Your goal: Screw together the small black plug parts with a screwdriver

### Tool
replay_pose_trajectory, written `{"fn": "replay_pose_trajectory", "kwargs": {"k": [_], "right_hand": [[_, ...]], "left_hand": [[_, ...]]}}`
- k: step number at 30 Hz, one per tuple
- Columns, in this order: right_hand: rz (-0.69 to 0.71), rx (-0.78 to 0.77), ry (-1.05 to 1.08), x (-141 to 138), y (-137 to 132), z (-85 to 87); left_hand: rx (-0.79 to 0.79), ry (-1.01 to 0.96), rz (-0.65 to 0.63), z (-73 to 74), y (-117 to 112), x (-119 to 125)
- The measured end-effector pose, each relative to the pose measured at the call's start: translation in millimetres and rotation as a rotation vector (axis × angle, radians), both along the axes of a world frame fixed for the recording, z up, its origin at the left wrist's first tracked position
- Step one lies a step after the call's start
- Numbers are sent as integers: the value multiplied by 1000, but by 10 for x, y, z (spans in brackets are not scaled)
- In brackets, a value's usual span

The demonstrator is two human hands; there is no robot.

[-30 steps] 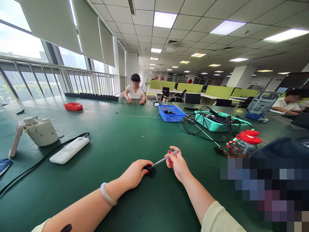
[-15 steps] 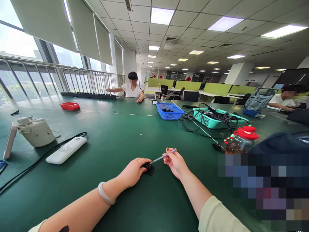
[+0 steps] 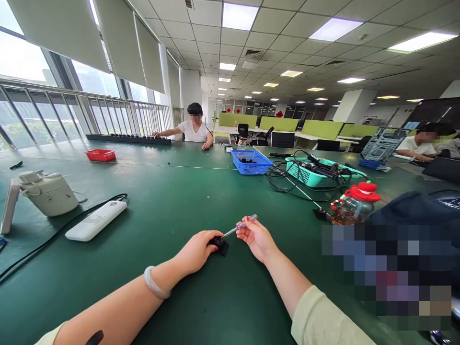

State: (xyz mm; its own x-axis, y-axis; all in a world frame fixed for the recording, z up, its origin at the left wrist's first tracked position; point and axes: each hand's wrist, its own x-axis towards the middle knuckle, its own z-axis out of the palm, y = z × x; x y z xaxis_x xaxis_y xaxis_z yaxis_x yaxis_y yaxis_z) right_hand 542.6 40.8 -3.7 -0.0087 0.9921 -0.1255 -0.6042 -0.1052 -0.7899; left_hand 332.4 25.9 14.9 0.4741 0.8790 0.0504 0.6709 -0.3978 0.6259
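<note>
My left hand [image 3: 198, 250] is closed around a small black part [image 3: 217, 242] on the green table, pinching it between thumb and fingers. A flat black square piece [image 3: 224, 249] shows at the part's right side. In my right hand [image 3: 257, 239] is a screwdriver [image 3: 240, 227] with a clear purplish handle, held between thumb and fingers. Its thin metal shaft slopes down to the left, and the tip meets the top of the black part. The exact contact point is too small to make out.
On the green table [image 3: 172, 201] lie a white power bank [image 3: 96, 221], a cream bottle [image 3: 50, 194] and a red tray [image 3: 100, 155]. Farther off are a blue basket [image 3: 251, 167], a teal basket [image 3: 309, 179] with cables and a red-lidded jar [image 3: 355, 206]. A person [image 3: 194, 129] sits opposite.
The view has shifted slightly. The screwdriver's handle leans a little differently in my right hand, while its tip stays at the black part. My left hand keeps its hold.
</note>
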Motion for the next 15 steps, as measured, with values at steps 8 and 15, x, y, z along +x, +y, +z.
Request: {"fn": "replay_pose_trajectory", "kwargs": {"k": [8, 15], "right_hand": [[-16, 19, -11, 10, -7, 27], [-65, -4, -21, -11, -10, 17]], "left_hand": [[51, -29, -44, 2, -10, -9], [57, -35, -29, 14, -22, 1]]}}
